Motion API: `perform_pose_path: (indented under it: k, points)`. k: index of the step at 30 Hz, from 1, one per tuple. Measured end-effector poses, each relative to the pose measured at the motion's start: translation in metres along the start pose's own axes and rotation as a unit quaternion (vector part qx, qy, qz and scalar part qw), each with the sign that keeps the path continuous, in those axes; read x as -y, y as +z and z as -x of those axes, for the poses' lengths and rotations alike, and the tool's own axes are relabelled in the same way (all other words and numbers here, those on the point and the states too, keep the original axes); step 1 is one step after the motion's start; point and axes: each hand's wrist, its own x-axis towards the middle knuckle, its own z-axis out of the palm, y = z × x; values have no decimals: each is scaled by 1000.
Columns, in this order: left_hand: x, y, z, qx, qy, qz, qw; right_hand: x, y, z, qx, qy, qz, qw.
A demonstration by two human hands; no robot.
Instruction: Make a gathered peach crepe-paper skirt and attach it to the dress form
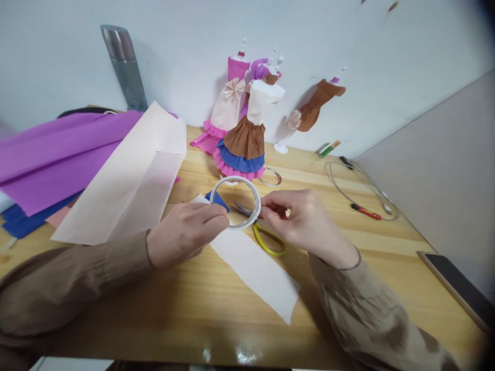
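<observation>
A roll of white tape (253,188) is held up above the table between both hands. My left hand (189,229) is closed on the roll's left side, the fingertips at its lower left rim. My right hand (297,216) pinches at the right edge of the roll; whether a loose tape end is between those fingers I cannot make out. Beneath the roll lie scissors with yellow handles (270,247), their blades partly seen through the ring. A strip of pale paper (259,270) stretches across the table below the hands, next to a small blue piece (219,201).
Several mini dress forms in paper dresses stand by the wall, one with a brown, blue and pink skirt (245,139). Purple paper (69,149) and cream paper (131,190) are piled left, near a bottle (126,69). A cable (336,193) and phone (456,283) lie right.
</observation>
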Motion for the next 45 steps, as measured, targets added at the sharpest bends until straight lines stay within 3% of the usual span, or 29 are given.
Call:
perform_pose_path:
  k: [9,17,19,21,23,25,27,29,33,35,40,45]
  points:
    - [-3,-9,-3,48,-20,44,998,1,6,-1,-26,-18,18,999]
    - [13,-6,-9,75,-114,229,964,-9,-6,-5,-52,-6,-48,997]
    - [20,-10,-10,98,-103,355,924,-18,-10,-7,-65,36,-70,995]
    - [28,-14,-10,99,-101,516,845,-29,-12,-9,-70,84,-107,988]
    - [34,-15,-9,43,-150,643,750,-40,-13,-11,-62,121,-144,980]
    - [37,-14,-8,-43,-224,707,669,-47,-14,-12,-10,149,-176,973]
    - [38,-13,-8,-98,-281,735,609,-51,-15,-10,61,170,-187,966]
    - [36,-12,-9,-121,-311,750,571,-52,-14,-4,115,173,-148,967]
    - [31,-13,-13,-135,-332,759,544,-51,3,20,198,111,20,974]
    - [29,-13,-15,-129,-331,763,540,-51,15,32,189,111,84,972]
    - [29,-11,-14,-117,-335,768,533,-52,31,41,187,82,100,974]
    - [28,-6,-14,-121,-359,764,522,-56,17,44,191,106,58,974]
